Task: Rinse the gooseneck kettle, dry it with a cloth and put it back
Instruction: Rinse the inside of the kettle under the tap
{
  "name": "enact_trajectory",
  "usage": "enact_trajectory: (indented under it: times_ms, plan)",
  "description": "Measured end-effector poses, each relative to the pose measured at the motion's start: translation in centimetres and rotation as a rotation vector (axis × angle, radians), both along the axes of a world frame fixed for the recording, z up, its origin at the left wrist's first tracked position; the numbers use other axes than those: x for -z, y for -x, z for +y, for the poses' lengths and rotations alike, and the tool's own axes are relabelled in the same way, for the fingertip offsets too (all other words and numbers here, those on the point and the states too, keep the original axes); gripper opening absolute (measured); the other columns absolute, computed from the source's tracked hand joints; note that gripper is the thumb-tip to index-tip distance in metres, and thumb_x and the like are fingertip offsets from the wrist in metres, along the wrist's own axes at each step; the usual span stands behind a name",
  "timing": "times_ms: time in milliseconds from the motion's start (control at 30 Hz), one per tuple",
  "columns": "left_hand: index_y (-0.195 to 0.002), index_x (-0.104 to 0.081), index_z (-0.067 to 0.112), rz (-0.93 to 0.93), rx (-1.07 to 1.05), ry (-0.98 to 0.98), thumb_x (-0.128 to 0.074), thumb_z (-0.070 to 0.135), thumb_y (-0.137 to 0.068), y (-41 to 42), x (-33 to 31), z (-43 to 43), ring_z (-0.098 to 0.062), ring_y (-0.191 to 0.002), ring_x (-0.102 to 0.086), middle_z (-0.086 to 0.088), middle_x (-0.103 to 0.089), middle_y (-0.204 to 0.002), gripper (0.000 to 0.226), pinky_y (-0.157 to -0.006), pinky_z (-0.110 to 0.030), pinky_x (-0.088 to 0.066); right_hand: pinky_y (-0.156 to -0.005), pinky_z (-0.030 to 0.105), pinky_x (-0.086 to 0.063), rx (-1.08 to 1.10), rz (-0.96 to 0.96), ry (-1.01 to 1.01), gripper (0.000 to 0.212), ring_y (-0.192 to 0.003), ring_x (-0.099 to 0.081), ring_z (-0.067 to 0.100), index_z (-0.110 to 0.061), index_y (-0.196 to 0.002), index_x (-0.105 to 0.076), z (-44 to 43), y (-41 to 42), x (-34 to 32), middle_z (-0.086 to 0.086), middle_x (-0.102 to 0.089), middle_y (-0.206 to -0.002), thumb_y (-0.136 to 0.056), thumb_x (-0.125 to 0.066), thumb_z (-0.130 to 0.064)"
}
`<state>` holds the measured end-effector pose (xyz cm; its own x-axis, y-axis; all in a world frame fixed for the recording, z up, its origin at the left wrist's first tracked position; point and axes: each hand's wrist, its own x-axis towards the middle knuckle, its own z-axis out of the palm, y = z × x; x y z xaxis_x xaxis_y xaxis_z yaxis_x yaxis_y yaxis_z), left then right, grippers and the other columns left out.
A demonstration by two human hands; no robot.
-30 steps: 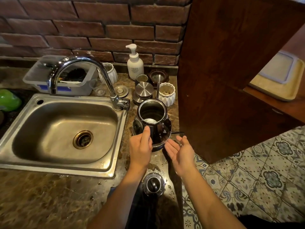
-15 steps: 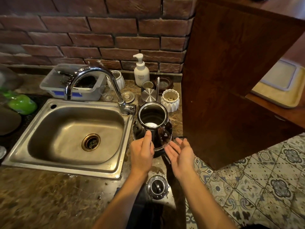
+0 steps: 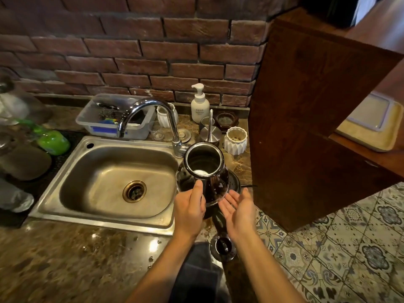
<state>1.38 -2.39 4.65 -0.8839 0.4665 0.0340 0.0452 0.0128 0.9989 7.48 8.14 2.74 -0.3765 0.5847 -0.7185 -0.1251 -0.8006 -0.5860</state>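
A shiny dark kettle [image 3: 204,171] without its lid is tilted just right of the sink, its open mouth turned up toward me. My left hand [image 3: 189,209] grips its near side, thumb up against the wall. My right hand [image 3: 239,209] is open, palm up, beside the kettle's lower right and apart from it. The kettle's round base [image 3: 235,182] shows under it on the counter. The lid [image 3: 223,248] with its knob lies on the counter near my wrists. A dark cloth [image 3: 196,274] lies between my forearms.
The steel sink [image 3: 72,193] with a curved tap [image 3: 153,114] is to the left. Behind the kettle stand a white ribbed cup [image 3: 236,139], a metal canister [image 3: 211,133] and a soap pump bottle [image 3: 200,106]. A wooden cabinet panel [image 3: 306,117] rises close on the right.
The camera has tipped up and moved right slightly. The kettle has tilted a little more toward the sink in my left hand; my right hand stays open beside it.
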Motion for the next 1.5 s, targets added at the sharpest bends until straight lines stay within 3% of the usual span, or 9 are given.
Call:
enact_trajectory:
  times_ms: [300,500,567,767,867,1000,1133,1333,1500]
  plan:
    - [-0.039,-0.05,0.022,-0.04,0.042,-0.025,-0.047,0.05,-0.096,2.7,-0.6,-6.6,-0.019,-0.038,-0.039,0.004,-0.042,-0.038,0.064,-0.047,-0.03,-0.03,-0.103,0.041,-0.045,0.029,0.018,-0.015,0.057,-0.126,-0.054,0.035,-0.004,-0.145,-0.044,-7.0,1.9,-1.0,0.025,-0.053,-0.14,-0.106,-0.035,-0.045]
    - [-0.04,-0.049,0.022,-0.034,0.093,-0.035,-0.047,0.05,-0.097,6.0,-0.5,-12.5,-0.021,-0.039,-0.039,0.001,-0.042,-0.039,0.063,-0.047,-0.034,-0.029,-0.096,0.042,-0.049,0.093,0.045,-0.037,0.057,-0.104,-0.062,0.03,-0.01,-0.146,-0.04,-13.0,4.5,-0.7,0.026,-0.058,-0.128,-0.104,-0.039,-0.049]
    - [-0.04,-0.05,0.022,-0.019,0.112,-0.034,-0.047,0.049,-0.096,7.0,-0.5,-14.4,-0.021,-0.04,-0.04,0.0,-0.043,-0.039,0.063,-0.046,-0.034,-0.03,-0.097,0.041,-0.048,0.113,0.049,-0.03,0.06,-0.107,-0.062,0.031,-0.01,-0.147,-0.038,-15.1,5.2,-0.6,0.024,-0.058,-0.123,-0.103,-0.039,-0.051]
    - [-0.042,-0.05,0.021,-0.038,0.16,-0.049,-0.048,0.051,-0.096,9.8,0.0,-20.1,-0.02,-0.04,-0.04,0.0,-0.043,-0.04,0.062,-0.046,-0.031,-0.029,-0.099,0.042,-0.044,0.161,0.04,-0.018,0.064,-0.131,-0.05,0.038,-0.013,-0.152,-0.032,-21.1,7.7,-0.9,0.028,-0.048,-0.144,-0.103,-0.038,-0.053]
    - [-0.043,-0.052,0.021,-0.047,0.165,-0.055,-0.048,0.052,-0.095,10.8,-0.2,-22.4,-0.018,-0.04,-0.041,0.0,-0.044,-0.041,0.061,-0.046,-0.029,-0.031,-0.099,0.042,-0.046,0.165,0.009,-0.035,0.063,-0.126,-0.054,0.037,-0.011,-0.15,-0.034,-23.5,8.9,-1.3,0.026,-0.053,-0.138,-0.103,-0.039,-0.052]
    - [-0.043,-0.053,0.021,-0.048,0.155,-0.061,-0.047,0.052,-0.094,11.7,-0.7,-24.7,-0.017,-0.04,-0.044,0.001,-0.046,-0.041,0.06,-0.046,-0.029,-0.034,-0.099,0.043,-0.048,0.171,0.007,-0.04,0.061,-0.107,-0.062,0.031,-0.009,-0.146,-0.039,-25.4,10.0,-1.7,0.017,-0.063,-0.112,-0.103,-0.04,-0.052]
    - [-0.043,-0.052,0.022,-0.025,0.125,-0.059,-0.046,0.051,-0.094,12.4,-1.0,-26.1,-0.015,-0.04,-0.044,0.001,-0.045,-0.041,0.06,-0.046,-0.027,-0.034,-0.099,0.044,-0.048,0.137,0.01,-0.037,0.061,-0.118,-0.06,0.035,-0.009,-0.145,-0.04,-26.5,11.1,-1.8,0.021,-0.061,-0.122,-0.102,-0.041,-0.052]
    - [-0.042,-0.05,0.024,-0.017,0.061,-0.029,-0.045,0.051,-0.095,13.2,-0.4,-27.1,-0.014,-0.04,-0.042,0.002,-0.044,-0.04,0.06,-0.046,-0.027,-0.034,-0.096,0.043,-0.049,0.07,0.004,-0.05,0.062,-0.115,-0.06,0.035,-0.008,-0.146,-0.04,-27.2,12.4,-1.0,0.016,-0.064,-0.111,-0.102,-0.041,-0.052]
    - [-0.043,-0.05,0.023,-0.021,-0.01,0.009,-0.044,0.052,-0.096,13.7,0.3,-27.2,-0.023,-0.04,-0.043,0.001,-0.044,-0.04,0.061,-0.047,-0.033,-0.033,-0.091,0.041,-0.052,0.009,0.019,-0.051,0.06,-0.106,-0.065,0.03,-0.009,-0.142,-0.041,-27.0,13.2,-0.5,0.016,-0.066,-0.109,-0.102,-0.041,-0.053]
